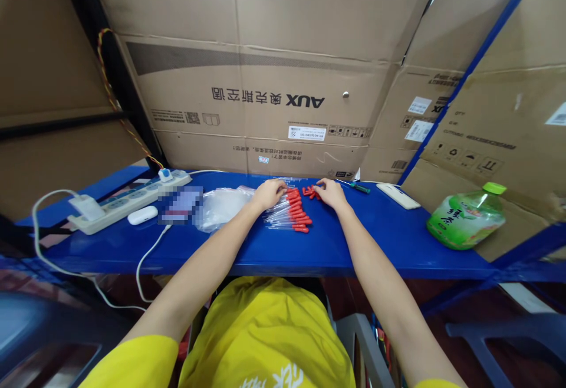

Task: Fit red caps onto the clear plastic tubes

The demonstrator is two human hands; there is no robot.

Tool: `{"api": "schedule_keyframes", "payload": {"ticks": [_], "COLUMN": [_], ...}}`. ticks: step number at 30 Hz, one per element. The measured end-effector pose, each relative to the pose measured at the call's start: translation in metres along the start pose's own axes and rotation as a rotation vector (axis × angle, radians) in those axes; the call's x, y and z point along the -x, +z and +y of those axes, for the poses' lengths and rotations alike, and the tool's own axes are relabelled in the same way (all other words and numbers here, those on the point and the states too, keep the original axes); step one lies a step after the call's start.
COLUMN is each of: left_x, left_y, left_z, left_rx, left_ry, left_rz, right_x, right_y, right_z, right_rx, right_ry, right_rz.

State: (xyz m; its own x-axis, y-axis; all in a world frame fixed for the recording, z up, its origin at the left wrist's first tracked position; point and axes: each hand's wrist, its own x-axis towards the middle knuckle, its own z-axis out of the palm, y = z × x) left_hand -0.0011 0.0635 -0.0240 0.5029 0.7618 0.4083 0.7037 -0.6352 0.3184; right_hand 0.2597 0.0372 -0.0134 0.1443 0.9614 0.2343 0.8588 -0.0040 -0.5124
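A row of clear droppers with red rubber bulbs (297, 211) lies on the blue table, bulbs pointing right. My left hand (267, 194) is at the far end of this row, its fingers curled and pressed together; what they pinch is too small to make out. Just behind its fingertips lie several thin clear tubes (287, 180). To the right is a small heap of loose red rubber bulbs (309, 192). My right hand (332, 193) reaches over this heap from the right, fingers bent down and closed at a red bulb. A clear plastic bag (223, 206) lies left of the droppers, partly behind my left forearm.
On the left are a power strip (132, 199), a white case (142, 215), a blurred-out phone (181, 204) and white cables. A green-handled screwdriver (360, 188), a white flat box (398, 196) and a green bottle (464, 217) stand or lie right. Cardboard (265, 69) walls the back.
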Motion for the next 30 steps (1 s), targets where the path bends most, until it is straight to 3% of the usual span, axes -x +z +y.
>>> {"api": "schedule_keyframes", "payload": {"ticks": [4,11,20,30], "left_x": [0.000,-0.004,-0.002,-0.002], "left_y": [0.001,0.005,0.011,0.009], "left_z": [-0.002,-0.013,-0.018,-0.014], "left_rx": [0.006,-0.004,-0.003,-0.007], "left_ry": [-0.001,-0.039,-0.164,-0.214], "left_rz": [-0.005,0.095,-0.086,-0.112], "right_x": [0.004,0.008,0.005,0.005], "right_y": [-0.002,-0.001,-0.001,-0.002], "right_z": [-0.003,-0.004,-0.001,-0.003], "right_rx": [0.057,0.125,0.091,0.127], "right_ry": [-0.015,-0.027,-0.012,0.048], "right_rz": [-0.032,-0.070,-0.064,-0.040]}}
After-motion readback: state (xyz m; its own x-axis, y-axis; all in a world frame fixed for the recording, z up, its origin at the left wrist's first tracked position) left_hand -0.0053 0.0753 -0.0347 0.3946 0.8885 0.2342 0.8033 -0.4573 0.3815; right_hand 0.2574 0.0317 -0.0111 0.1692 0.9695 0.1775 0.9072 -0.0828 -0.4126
